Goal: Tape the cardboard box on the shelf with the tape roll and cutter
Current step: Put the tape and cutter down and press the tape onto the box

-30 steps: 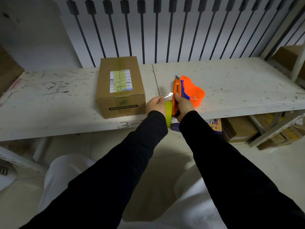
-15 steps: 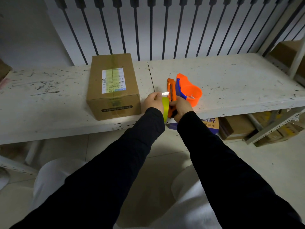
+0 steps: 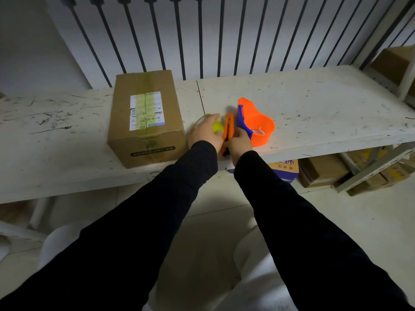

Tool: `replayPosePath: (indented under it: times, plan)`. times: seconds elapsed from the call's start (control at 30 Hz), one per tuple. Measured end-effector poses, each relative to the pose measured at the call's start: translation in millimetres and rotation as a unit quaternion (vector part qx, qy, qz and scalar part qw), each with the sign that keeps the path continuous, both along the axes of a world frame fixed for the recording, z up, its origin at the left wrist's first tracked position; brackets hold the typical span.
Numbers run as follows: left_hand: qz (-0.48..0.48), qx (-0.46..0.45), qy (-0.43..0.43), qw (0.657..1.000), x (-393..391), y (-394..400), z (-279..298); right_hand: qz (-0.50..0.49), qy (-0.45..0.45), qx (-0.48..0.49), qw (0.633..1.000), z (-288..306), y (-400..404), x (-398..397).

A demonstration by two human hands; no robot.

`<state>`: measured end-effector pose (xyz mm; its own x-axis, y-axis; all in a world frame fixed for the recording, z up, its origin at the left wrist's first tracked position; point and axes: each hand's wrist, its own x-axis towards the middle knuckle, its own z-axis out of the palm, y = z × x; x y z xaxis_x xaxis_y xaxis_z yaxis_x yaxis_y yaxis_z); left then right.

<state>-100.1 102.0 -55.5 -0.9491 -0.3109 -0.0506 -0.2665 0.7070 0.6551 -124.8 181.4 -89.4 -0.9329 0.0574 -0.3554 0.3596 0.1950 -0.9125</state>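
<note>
A brown cardboard box (image 3: pixel 146 122) with a white label and yellow-green tape down its top stands on the white shelf (image 3: pixel 314 108). Just right of it my left hand (image 3: pixel 205 132) covers a yellow-green tape roll (image 3: pixel 217 126) lying flat on the shelf. My right hand (image 3: pixel 239 145) grips the near end of an orange utility cutter (image 3: pixel 228 129), which lies along the shelf between the roll and an orange tape dispenser (image 3: pixel 256 124) with a blue blade guard.
Dark vertical bars line the wall behind the shelf. Cardboard boxes (image 3: pixel 323 169) sit on the floor under the shelf's right part, beside a metal brace (image 3: pixel 377 167). Another box (image 3: pixel 397 63) is at the far right.
Both hands have gone from the shelf's front edge onto the shelf. The tape roll, held upright before, now lies flat under my left hand, and the cutter has come down beside it.
</note>
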Motion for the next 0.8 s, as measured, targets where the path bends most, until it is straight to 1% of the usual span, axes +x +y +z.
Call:
replayPosePath:
  times: [0.13, 0.2, 0.27, 0.37, 0.47, 0.5, 0.6, 0.73, 0.8]
  plan:
    - [-0.048, -0.142, -0.017, 0.989, -4, -5, -10, 0.012, 0.049, 0.049, 0.998, -3, -1, -3]
    - [-0.066, -0.171, -0.012, 0.983, -4, -7, -14, 0.028, 0.06, 0.082, 0.994, -3, -1, -1]
    - [-0.072, -0.18, -0.003, 0.981, -5, -9, -17, 0.026, 0.066, 0.097, 0.993, 1, 0, 3]
    - [-0.068, -0.154, -0.016, 0.986, -6, -11, -25, 0.014, 0.074, 0.101, 0.992, 6, 3, 7]
    - [-0.028, -0.055, -0.041, 0.997, -6, -10, -27, 0.01, 0.067, 0.107, 0.992, 11, 1, 10]
    - [-0.029, -0.049, -0.042, 0.998, -6, -10, -26, 0.01, 0.065, 0.106, 0.992, 13, 1, 11]
    - [-0.072, -0.053, -0.051, 0.995, -3, -9, -22, -0.009, 0.053, 0.109, 0.993, 13, 0, 12]
    - [-0.062, -0.019, -0.055, 0.996, -1, -7, -20, -0.019, 0.048, 0.11, 0.993, 16, 1, 16]
    - [-0.067, -0.02, -0.044, 0.997, 3, -4, -16, -0.021, 0.05, 0.103, 0.993, 19, 1, 20]
